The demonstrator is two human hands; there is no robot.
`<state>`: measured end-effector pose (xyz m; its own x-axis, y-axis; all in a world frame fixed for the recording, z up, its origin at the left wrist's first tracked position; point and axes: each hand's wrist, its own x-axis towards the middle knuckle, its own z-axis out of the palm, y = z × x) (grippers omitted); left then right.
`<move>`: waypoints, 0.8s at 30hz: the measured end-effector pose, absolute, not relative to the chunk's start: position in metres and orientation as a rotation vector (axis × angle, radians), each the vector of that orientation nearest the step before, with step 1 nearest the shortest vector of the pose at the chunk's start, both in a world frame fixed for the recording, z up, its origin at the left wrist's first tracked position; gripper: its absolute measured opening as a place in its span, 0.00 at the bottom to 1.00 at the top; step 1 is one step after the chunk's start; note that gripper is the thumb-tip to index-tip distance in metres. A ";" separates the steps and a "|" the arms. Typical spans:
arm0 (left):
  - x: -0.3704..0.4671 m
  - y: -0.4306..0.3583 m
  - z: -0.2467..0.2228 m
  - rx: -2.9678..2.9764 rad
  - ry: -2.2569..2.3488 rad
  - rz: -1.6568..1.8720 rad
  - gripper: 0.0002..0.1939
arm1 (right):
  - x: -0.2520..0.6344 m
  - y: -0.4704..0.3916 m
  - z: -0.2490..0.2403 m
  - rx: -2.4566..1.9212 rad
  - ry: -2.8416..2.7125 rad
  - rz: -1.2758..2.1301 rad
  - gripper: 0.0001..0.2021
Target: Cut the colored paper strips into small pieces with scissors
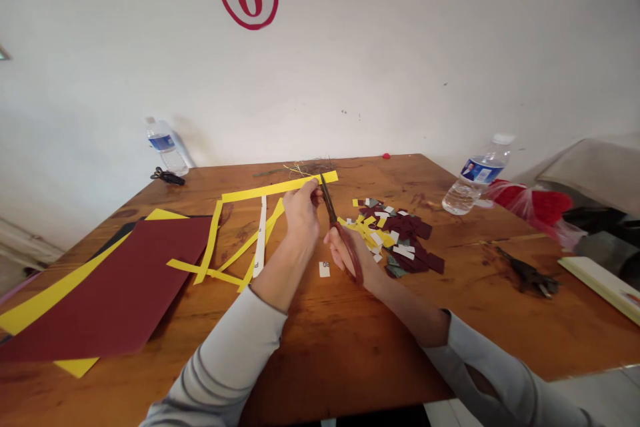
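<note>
Pinched in my left hand (303, 208) is a long yellow paper strip (260, 188), held out over the table. My right hand (353, 252) grips a pair of scissors (327, 199) with reddish-brown handles, and its blades meet the strip near the right end. Beneath my wrists lies a small white paper piece (325, 269) with dark print. To the right of the scissors spreads a pile of cut paper bits (400, 237) in yellow, white, maroon and grey-green. Several uncut yellow strips (210, 247) and a white strip (261, 240) lie left of my left hand.
Maroon sheets (120, 287) overlap yellow sheets at the left. Water bottles stand at the back left (167, 147) and right (477, 177). A dark plug-like object (533, 273) and a white box-like item (600, 283) lie at the right. The wooden table (310, 347) meets a wall behind.
</note>
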<state>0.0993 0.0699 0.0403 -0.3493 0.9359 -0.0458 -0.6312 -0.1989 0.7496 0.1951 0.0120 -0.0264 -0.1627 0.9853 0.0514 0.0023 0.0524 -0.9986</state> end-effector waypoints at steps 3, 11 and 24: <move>0.099 0.070 0.040 0.526 0.836 1.773 0.10 | 0.194 0.012 -0.026 -1.092 -1.340 1.301 0.22; 0.100 0.069 0.042 0.487 0.834 1.772 0.10 | 0.192 0.015 -0.033 -1.159 -1.290 1.299 0.18; 0.100 0.072 0.040 0.472 0.829 1.759 0.09 | 0.194 0.013 -0.030 -1.102 -1.355 1.292 0.25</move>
